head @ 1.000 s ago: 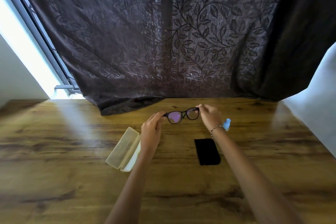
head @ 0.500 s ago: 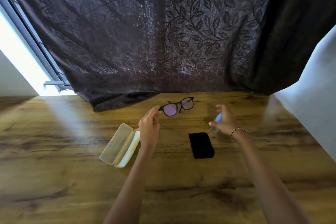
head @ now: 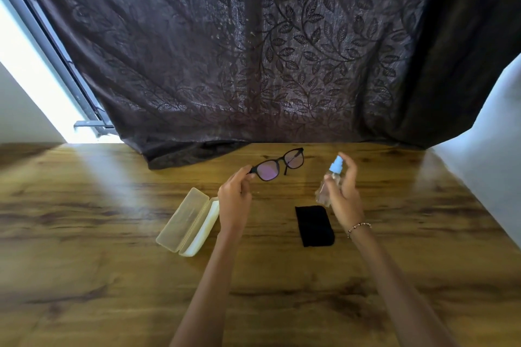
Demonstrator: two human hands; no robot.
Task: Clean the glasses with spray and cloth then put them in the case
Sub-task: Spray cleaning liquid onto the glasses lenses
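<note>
Glasses [head: 277,166] hang pinched at one temple by our left hand [head: 235,201], while our right hand [head: 345,197] grips the spray bottle [head: 329,182], cloth [head: 314,225] just below its fingers

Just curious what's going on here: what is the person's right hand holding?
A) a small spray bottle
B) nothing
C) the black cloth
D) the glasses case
A: the right hand grips a clear spray bottle with a blue top, lifted off the table.

Head camera looks forward and down over table [head: 394,276]
</note>
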